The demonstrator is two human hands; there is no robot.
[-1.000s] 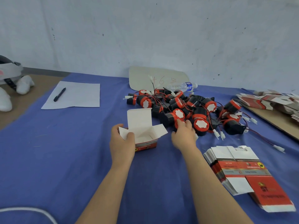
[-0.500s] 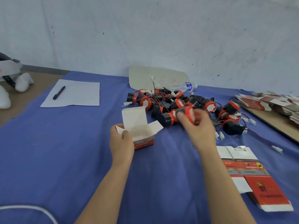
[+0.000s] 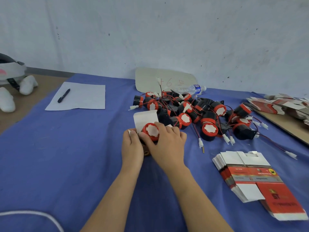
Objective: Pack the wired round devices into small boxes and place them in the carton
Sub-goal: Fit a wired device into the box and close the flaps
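Observation:
A pile of black round devices with red rims and thin wires (image 3: 197, 113) lies on the blue cloth past my hands. My right hand (image 3: 165, 143) grips one round device (image 3: 151, 131), its red-rimmed white face toward me, right at the mouth of a small open box (image 3: 145, 120). The box's white lid flap stands up behind the device. My left hand (image 3: 132, 145) holds the box's left side, and both hands hide most of its body. No carton is in view.
A stack of flat red-and-white box blanks (image 3: 250, 174) lies at the right front, with more blanks (image 3: 275, 105) on a brown board far right. A paper sheet (image 3: 80, 97) with a pen (image 3: 63, 95) lies back left. A water bottle (image 3: 190, 89) and a card (image 3: 165, 79) lie behind the pile.
My right hand took one device from the pile and carried it left to the box mouth. My left hand has stayed on the box.

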